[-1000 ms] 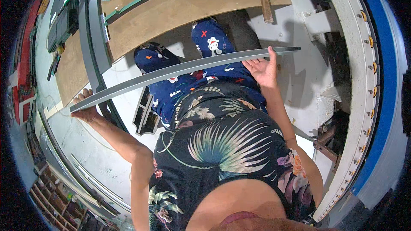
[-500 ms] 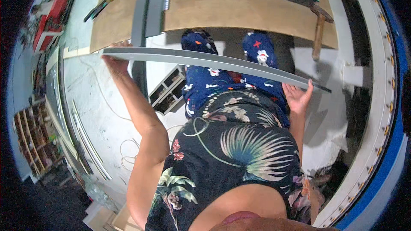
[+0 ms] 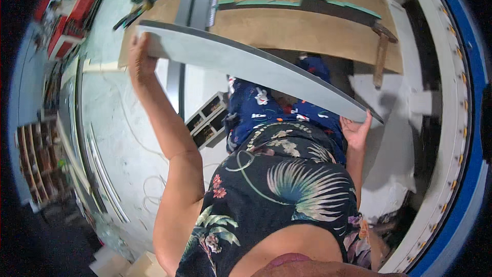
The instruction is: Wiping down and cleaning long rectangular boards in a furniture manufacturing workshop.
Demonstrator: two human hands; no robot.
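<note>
A long flat grey metal profile (image 3: pixel 251 66), dark along its far edge, spans the space over my lap. My left hand (image 3: pixel 142 57) grips its left end, with fingers wrapped on the near face. At the other end, my right hand (image 3: pixel 356 127) holds it from below, thumb up against the edge and fingers partly behind it. The left end is raised and farther out than the right, so the profile slants. Beyond it lies a wooden workbench board (image 3: pixel 287 28). A hammer (image 3: pixel 381 54) with a wooden handle rests at the board's right end, its handle overhanging the near edge.
Dark grey profiles (image 3: pixel 197 2) lie across the board's left part. A divided grey box (image 3: pixel 209 118) stands on the floor below. Left are a wooden compartment rack (image 3: pixel 43 159) and long strips (image 3: pixel 105 172). A white beam with blue edging (image 3: pixel 456 138) curves along the right.
The profile's left end has risen and moved away with my left hand, and its broad light face has turned toward me. My right hand stays nearly in place.
</note>
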